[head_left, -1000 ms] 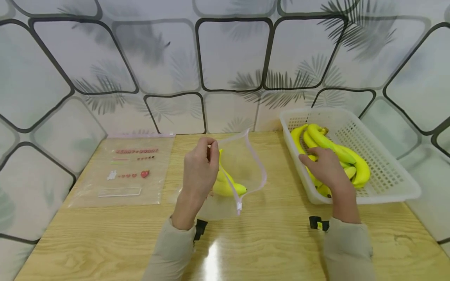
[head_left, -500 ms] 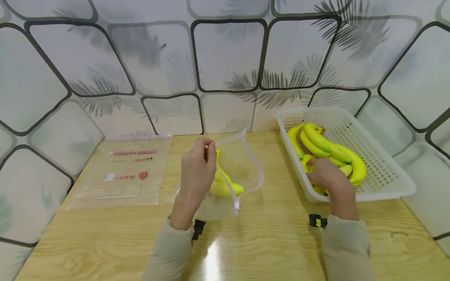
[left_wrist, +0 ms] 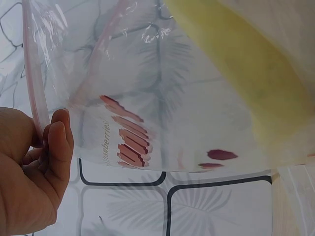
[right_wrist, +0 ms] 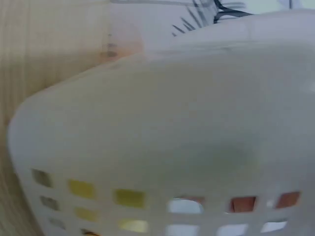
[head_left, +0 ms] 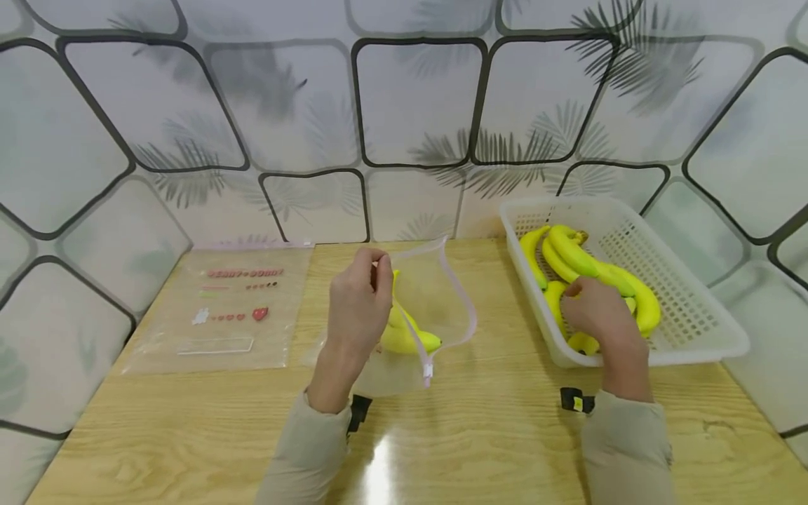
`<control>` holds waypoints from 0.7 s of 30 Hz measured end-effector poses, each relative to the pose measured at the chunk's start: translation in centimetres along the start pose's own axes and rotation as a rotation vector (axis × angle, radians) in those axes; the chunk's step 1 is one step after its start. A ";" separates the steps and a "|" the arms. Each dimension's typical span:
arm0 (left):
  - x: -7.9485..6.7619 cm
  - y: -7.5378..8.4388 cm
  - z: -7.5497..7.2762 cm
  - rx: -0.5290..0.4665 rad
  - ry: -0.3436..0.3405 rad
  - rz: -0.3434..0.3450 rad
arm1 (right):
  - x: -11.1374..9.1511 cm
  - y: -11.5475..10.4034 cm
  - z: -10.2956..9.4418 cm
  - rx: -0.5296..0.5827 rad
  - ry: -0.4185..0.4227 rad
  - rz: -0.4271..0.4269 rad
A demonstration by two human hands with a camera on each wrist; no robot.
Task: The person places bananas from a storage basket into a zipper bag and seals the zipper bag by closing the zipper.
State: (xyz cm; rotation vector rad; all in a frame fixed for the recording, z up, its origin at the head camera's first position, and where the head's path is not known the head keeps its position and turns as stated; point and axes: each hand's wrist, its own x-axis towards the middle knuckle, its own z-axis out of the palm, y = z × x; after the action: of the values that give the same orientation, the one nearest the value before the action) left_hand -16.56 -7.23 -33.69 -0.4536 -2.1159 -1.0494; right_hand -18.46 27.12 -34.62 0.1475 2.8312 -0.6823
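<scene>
In the head view, my left hand (head_left: 360,301) pinches the rim of a clear zip bag (head_left: 451,294) and holds its mouth spread. The left wrist view shows the thumb and fingers at the bag's pink zip edge (left_wrist: 34,88). Yellow bananas (head_left: 404,333) lie inside the bag, blurred through the plastic in the left wrist view. My right hand (head_left: 602,312) reaches into a white perforated basket (head_left: 707,315), its curled fingers gripping a banana there; the fingertips are hidden. More bananas (head_left: 568,252) lie around that hand. The basket's wall (right_wrist: 147,118) fills much of the right wrist view.
A second clear zip bag (head_left: 221,315) with red lettering and hearts lies flat on the wooden table (head_left: 208,435) at the left. Behind the table stands a wall (head_left: 416,105) with dark outlines and leaf prints. The basket stands at the table's right side.
My right hand has sunk lower among the bananas, and its fingers have curled, then shifted slightly right. The left hand and its bag have stayed in place.
</scene>
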 end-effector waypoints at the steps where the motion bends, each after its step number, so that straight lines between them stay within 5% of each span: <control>1: 0.0 0.0 0.0 0.001 0.001 0.001 | -0.2 -0.1 -0.3 0.009 0.032 0.007; 7: 0.1 0.0 0.0 -0.001 -0.001 -0.006 | -2.1 -1.9 -1.5 0.153 0.296 -0.002; 12: 0.2 0.0 0.0 0.005 0.012 0.010 | -4.0 -3.8 -2.2 0.306 0.477 -0.119; 21: 0.1 0.0 0.0 0.015 0.008 -0.007 | -6.5 -5.6 -2.3 0.538 0.444 -0.372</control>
State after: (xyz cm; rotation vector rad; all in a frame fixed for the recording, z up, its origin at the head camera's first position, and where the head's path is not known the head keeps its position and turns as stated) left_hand -16.70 -7.22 -33.63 -0.4347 -2.1182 -1.0374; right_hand -13.49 22.89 -28.59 -0.1714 3.0272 -1.6739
